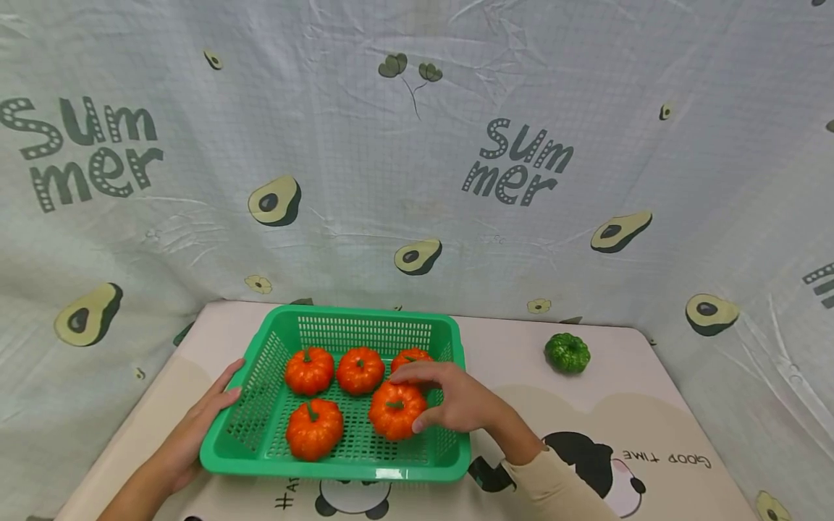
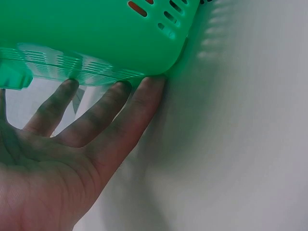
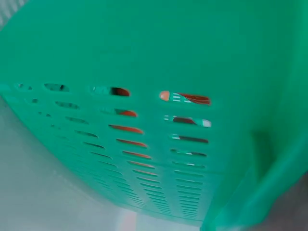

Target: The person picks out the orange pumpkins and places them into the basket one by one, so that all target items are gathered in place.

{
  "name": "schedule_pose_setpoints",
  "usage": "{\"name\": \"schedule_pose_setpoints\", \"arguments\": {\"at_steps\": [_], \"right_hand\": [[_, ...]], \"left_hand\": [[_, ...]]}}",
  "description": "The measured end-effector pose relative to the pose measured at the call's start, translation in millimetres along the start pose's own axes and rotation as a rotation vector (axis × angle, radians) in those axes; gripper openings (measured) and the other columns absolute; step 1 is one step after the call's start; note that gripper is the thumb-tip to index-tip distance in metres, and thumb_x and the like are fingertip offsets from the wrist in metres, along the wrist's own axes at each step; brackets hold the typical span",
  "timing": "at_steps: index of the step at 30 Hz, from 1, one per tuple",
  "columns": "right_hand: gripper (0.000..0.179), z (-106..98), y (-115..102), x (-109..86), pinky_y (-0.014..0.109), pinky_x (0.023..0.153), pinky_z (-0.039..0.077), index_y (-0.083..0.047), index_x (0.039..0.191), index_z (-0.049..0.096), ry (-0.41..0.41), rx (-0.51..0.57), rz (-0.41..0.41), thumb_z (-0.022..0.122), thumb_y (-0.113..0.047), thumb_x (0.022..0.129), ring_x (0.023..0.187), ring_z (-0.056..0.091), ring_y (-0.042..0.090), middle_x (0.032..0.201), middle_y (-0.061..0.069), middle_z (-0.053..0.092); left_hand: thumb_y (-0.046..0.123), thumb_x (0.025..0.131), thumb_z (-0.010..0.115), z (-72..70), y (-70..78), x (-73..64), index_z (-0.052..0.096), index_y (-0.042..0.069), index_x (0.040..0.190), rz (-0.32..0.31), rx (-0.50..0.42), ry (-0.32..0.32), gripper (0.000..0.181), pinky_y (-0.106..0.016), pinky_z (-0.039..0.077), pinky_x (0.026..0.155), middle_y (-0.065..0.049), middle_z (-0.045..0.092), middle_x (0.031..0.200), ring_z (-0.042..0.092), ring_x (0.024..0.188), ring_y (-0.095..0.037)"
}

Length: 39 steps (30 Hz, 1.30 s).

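A green plastic basket (image 1: 335,469) with slotted walls holds several orange pumpkins, small and with green stems. My right hand (image 1: 462,398) reaches over its right rim and holds a pumpkin (image 1: 394,411) between thumb and fingers. Another pumpkin (image 1: 412,356) lies just behind that hand, partly covered. On the basket's left side, my left hand (image 1: 192,434) rests against the outer wall; the left wrist view has its extended fingers (image 2: 113,120) touching the basket from outside and below. In the right wrist view the basket wall (image 3: 120,53) hides the right hand, with bits of orange showing through the slots.
A small green pumpkin (image 1: 567,353) sits on the table to the right of the basket. The printed tablecloth (image 1: 625,405) has panda drawings. Behind and at both sides hangs a pale curtain (image 1: 358,181) with avocado prints.
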State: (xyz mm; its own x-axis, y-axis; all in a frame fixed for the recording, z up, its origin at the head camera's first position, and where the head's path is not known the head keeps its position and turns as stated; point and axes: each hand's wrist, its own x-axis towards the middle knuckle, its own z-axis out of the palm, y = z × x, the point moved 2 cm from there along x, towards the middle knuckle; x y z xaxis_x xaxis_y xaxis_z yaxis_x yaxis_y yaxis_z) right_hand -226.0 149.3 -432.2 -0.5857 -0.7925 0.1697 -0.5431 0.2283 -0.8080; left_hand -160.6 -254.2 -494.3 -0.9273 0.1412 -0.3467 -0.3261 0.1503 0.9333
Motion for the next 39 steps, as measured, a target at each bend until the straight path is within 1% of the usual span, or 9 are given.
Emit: {"name": "schedule_pose_setpoints", "arguments": {"at_steps": [5,9,14,17,21,29,35,39], "right_hand": [[0.067,3,2,2.5,0.03,0.106,0.051,-0.012,0.138,0.067,-0.01,-0.047,0.05,0.09,-0.017,0.076,0.123,0.062,0.015,0.14,0.006,0.069],[0.067,3,1,5.0,0.029,0.106,0.052,-0.015,0.138,0.068,-0.031,-0.096,0.084,0.092,-0.014,0.075,0.122,0.064,0.014,0.139,0.001,0.07],[0.066,2,-1,7.8,0.029,0.106,0.051,-0.014,0.137,0.069,-0.068,-0.128,0.122,0.092,-0.009,0.075,0.125,0.063,0.015,0.138,0.0,0.07],[0.065,1,-1,10.3,0.028,0.105,0.052,-0.014,0.135,0.07,-0.091,-0.149,0.149,0.093,-0.008,0.075,0.124,0.064,0.014,0.137,-0.001,0.071],[0.063,2,0,13.8,0.025,0.103,0.052,-0.015,0.133,0.071,-0.126,-0.192,0.182,0.093,-0.008,0.075,0.119,0.064,0.008,0.134,-0.004,0.072],[0.063,5,-4,24.0,0.025,0.104,0.051,-0.018,0.134,0.072,-0.208,-0.31,0.206,0.094,-0.012,0.075,0.117,0.062,0.003,0.132,-0.008,0.073],[0.062,9,-1,30.7,0.028,0.105,0.051,-0.021,0.133,0.072,-0.239,-0.321,0.228,0.094,-0.014,0.075,0.113,0.06,0.001,0.13,-0.012,0.072],[0.061,13,1,34.4,0.03,0.104,0.053,-0.021,0.132,0.073,-0.25,-0.329,0.224,0.095,-0.016,0.074,0.109,0.06,0.0,0.128,-0.012,0.073]], "left_hand": [[0.048,0.113,0.031,-0.3,0.5,0.2,-0.011,0.032,0.168,-0.006,-0.002,-0.001,0.071,-0.01,0.042,0.086,-0.015,-0.017,0.175,0.002,0.157,-0.045],[0.048,0.113,0.031,-1.0,1.2,0.4,-0.011,0.032,0.168,-0.003,0.002,-0.001,0.07,-0.01,0.041,0.085,-0.015,-0.018,0.175,0.0,0.157,-0.045],[0.048,0.114,0.03,-0.9,1.7,1.0,-0.011,0.032,0.168,0.009,0.003,-0.005,0.07,-0.009,0.042,0.085,-0.015,-0.018,0.175,0.0,0.157,-0.047],[0.047,0.114,0.03,-0.8,1.9,1.2,-0.011,0.032,0.167,0.017,-0.004,-0.01,0.07,-0.008,0.042,0.085,-0.015,-0.018,0.175,-0.001,0.157,-0.048],[0.046,0.114,0.03,-0.8,1.4,0.8,-0.012,0.031,0.168,0.021,-0.014,-0.017,0.069,-0.008,0.041,0.086,-0.015,-0.019,0.174,-0.002,0.158,-0.047],[0.048,0.113,0.03,-2.5,1.3,0.1,-0.012,0.032,0.167,-0.003,-0.006,-0.01,0.07,-0.008,0.041,0.085,-0.014,-0.02,0.174,-0.003,0.158,-0.047],[0.048,0.113,0.031,-0.3,2.4,-0.2,-0.011,0.031,0.168,0.003,-0.003,-0.008,0.071,-0.008,0.041,0.085,-0.014,-0.019,0.175,-0.001,0.158,-0.046],[0.048,0.113,0.031,0.1,2.0,-1.1,-0.011,0.03,0.168,0.004,0.0,0.001,0.071,-0.008,0.041,0.085,-0.015,-0.017,0.175,0.001,0.157,-0.047]]}}
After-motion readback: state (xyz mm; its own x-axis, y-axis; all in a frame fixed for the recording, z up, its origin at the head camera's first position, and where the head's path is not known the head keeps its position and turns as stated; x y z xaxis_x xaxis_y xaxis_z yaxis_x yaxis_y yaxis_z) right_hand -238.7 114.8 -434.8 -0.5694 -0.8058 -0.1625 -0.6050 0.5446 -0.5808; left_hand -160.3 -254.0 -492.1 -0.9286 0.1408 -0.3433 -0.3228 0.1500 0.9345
